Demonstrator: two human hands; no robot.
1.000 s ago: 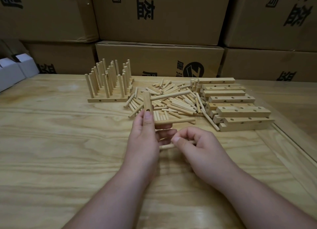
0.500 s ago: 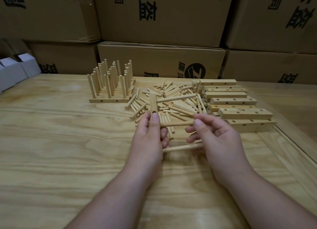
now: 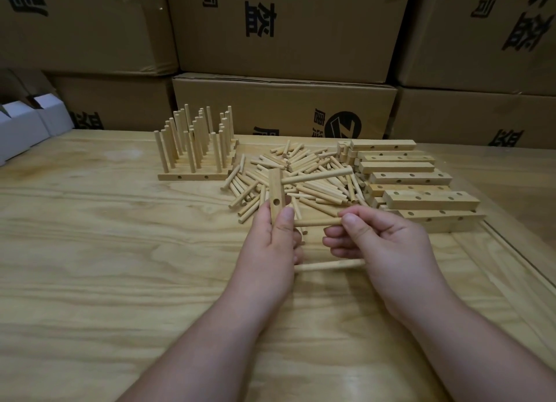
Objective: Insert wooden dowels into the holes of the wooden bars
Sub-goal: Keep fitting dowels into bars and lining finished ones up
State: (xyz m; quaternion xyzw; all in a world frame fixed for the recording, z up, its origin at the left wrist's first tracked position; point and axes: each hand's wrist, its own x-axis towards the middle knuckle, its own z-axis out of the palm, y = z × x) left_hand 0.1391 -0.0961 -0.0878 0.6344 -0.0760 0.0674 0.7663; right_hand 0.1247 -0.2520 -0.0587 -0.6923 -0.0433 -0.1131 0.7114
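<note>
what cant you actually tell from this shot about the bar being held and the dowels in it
Head view only:
- Lower part of the held bar: covered by the left hand, so its remaining holes are unseen.
- Whether the middle dowel and bottom dowel are seated in holes: the left hand's fingers hide the joints.
- Far ends of those two dowels: behind the right hand.
- How many bars are in the stack of bars: they overlap.

We cannot see the lower part of the held bar (image 3: 275, 191); the left hand (image 3: 269, 251) covers it, along with the joints where the middle dowel (image 3: 317, 222) and lowest dowel (image 3: 329, 265) meet it. The right hand (image 3: 388, 245) hides both dowels' far ends. The cardboard boxes (image 3: 282, 25) are cut off at the top edge, their print only partly readable.
</note>
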